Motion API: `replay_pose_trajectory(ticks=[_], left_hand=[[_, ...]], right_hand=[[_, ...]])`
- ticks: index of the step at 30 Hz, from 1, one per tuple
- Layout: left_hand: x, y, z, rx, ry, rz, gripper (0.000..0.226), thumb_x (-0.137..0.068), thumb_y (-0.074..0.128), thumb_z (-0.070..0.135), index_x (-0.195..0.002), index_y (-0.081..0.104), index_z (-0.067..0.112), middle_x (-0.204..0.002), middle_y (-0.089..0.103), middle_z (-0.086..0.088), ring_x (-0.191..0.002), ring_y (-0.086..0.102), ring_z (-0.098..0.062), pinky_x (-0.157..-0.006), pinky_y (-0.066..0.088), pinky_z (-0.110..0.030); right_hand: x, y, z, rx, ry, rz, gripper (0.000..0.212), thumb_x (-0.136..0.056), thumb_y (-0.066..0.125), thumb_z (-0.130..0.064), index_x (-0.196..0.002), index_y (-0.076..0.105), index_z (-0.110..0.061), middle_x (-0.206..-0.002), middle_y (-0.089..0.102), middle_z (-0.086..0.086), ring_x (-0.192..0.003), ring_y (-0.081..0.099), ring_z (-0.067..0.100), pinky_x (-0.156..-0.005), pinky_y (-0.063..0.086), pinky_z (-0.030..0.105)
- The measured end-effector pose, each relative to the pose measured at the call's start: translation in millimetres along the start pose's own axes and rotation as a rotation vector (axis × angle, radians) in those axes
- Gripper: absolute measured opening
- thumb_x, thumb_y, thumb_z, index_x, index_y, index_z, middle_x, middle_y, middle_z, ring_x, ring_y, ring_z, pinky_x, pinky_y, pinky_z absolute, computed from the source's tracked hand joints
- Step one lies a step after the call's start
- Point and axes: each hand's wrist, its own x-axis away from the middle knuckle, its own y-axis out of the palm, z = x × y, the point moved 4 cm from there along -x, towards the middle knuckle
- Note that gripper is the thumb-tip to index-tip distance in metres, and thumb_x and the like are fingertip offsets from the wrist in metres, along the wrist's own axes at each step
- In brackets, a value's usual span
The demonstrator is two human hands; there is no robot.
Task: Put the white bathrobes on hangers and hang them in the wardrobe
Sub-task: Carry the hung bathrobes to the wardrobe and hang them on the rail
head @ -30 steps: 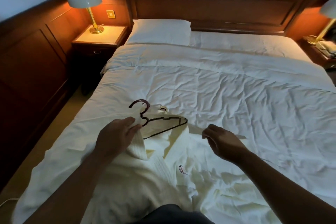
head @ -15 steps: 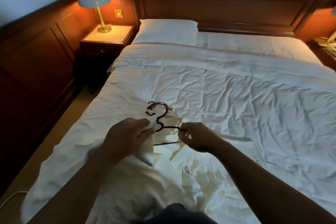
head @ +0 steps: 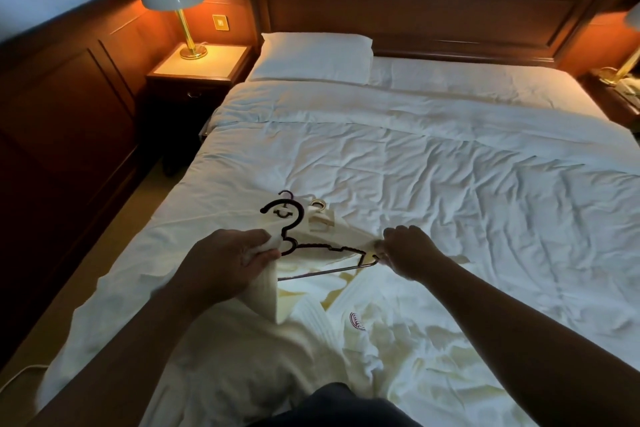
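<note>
the bathrobe [head: 388, 333] lies spread at the near edge of the bed [head: 450, 184], collar end away from you, with the dark hanger [head: 311, 246] at its neck. your left hand [head: 228, 260] is clamped on a fold of collar cloth right beside the hanger's hook stem. your right hand [head: 408, 250] has its fingers drawn together at the hanger's right tip, pinching shoulder cloth there as far as the view shows. this looks like the threading step: that arm of the hanger lies bare on top of the cloth. draw the shoulder over the tip with the right hand while the left pins the neck, so the hanger can't slide. mind the pale hanger [head: 320, 218] just behind it, since its hook could snag. seat both shoulders evenly before you lift.
</note>
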Motion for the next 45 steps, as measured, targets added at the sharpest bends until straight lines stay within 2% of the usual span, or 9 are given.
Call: replay_pose_trajectory(ticks=[7,11,17,21,24,27,35,40,45], left_hand=[[4,18,-4,-0.309,0.101,0.05,0.033,-0.089,0.043,0.057,-0.082,0.047,0.024,-0.062,0.058,0.001,-0.061,0.062,-0.023,-0.044,0.038,-0.028],[-10,29,19,-0.159,0.045,0.109,0.039,-0.091,0.044,0.059,-0.086,0.056,0.022,-0.066,0.062,-0.001,-0.063,0.063,-0.025,-0.048,0.048,-0.034],[-28,16,25,0.296,-0.062,0.1,0.036,-0.09,0.055,0.057,-0.098,0.067,0.024,-0.083,0.071,0.008,-0.079,0.069,-0.009,-0.068,0.053,-0.037],[-26,10,29,0.363,-0.022,0.036,0.031,-0.094,0.055,0.051,-0.092,0.067,0.023,-0.076,0.066,0.006,-0.073,0.065,-0.008,-0.065,0.051,-0.034],[-21,10,32,0.448,-0.048,0.018,0.025,-0.099,0.054,0.04,-0.08,0.064,0.028,-0.068,0.062,0.008,-0.065,0.061,-0.006,-0.06,0.046,-0.025],[-23,14,29,0.721,-0.311,-0.036,0.038,-0.103,0.053,0.024,-0.065,0.057,0.022,-0.058,0.051,0.008,-0.054,0.049,-0.003,-0.056,0.039,-0.022],[-40,19,37,1.005,-0.371,-0.484,0.016,-0.097,0.06,0.013,-0.113,0.064,0.012,-0.105,0.07,0.009,-0.103,0.065,-0.004,-0.088,0.052,-0.019],[-46,24,35,0.741,-0.213,-0.847,0.014,-0.095,0.06,0.005,-0.102,0.072,0.005,-0.096,0.073,0.0,-0.094,0.066,-0.011,-0.086,0.054,-0.027],[-57,33,43,0.411,-0.111,-0.806,0.014,-0.084,0.079,0.027,-0.096,0.072,0.024,-0.096,0.071,0.006,-0.088,0.065,-0.001,-0.078,0.05,-0.021]], right_hand=[[25,-51,-25,-0.363,-0.152,0.327,0.01,-0.086,0.064,-0.034,-0.089,0.071,-0.026,-0.088,0.064,-0.009,-0.086,0.064,0.015,-0.072,0.049,0.026],[52,-56,-84,-0.623,-0.478,0.144,0.017,-0.093,0.062,-0.037,-0.106,0.068,-0.027,-0.102,0.061,-0.012,-0.091,0.059,0.003,-0.08,0.049,0.023],[42,-72,-49,-0.615,0.051,0.83,0.054,-0.084,0.076,-0.046,-0.126,0.055,-0.02,-0.126,0.047,0.01,-0.122,0.045,0.026,-0.104,0.036,0.039],[34,-79,-45,-0.554,-0.055,0.778,0.037,-0.091,0.067,-0.047,-0.119,0.063,-0.023,-0.129,0.05,0.006,-0.12,0.049,0.025,-0.103,0.04,0.041],[28,-83,-33,-0.68,-0.118,0.699,0.022,-0.099,0.058,-0.04,-0.103,0.065,-0.02,-0.107,0.053,-0.004,-0.092,0.057,0.018,-0.078,0.051,0.039],[31,-87,-30,-0.664,-0.123,0.665,0.028,-0.1,0.052,-0.047,-0.102,0.065,-0.023,-0.105,0.047,-0.008,-0.08,0.056,0.013,-0.066,0.047,0.03],[32,-103,-37,-0.897,-0.197,0.696,0.021,-0.094,0.063,-0.04,-0.092,0.072,-0.02,-0.103,0.048,-0.004,-0.098,0.057,0.017,-0.073,0.05,0.038],[34,-113,-44,-0.896,-0.222,0.633,0.021,-0.09,0.064,-0.045,-0.09,0.07,-0.025,-0.107,0.047,-0.009,-0.087,0.06,0.008,-0.077,0.049,0.042],[39,-113,-45,-0.804,-0.153,0.575,0.021,-0.085,0.066,-0.052,-0.084,0.066,-0.031,-0.104,0.043,-0.013,-0.085,0.051,-0.004,-0.081,0.037,0.032]])
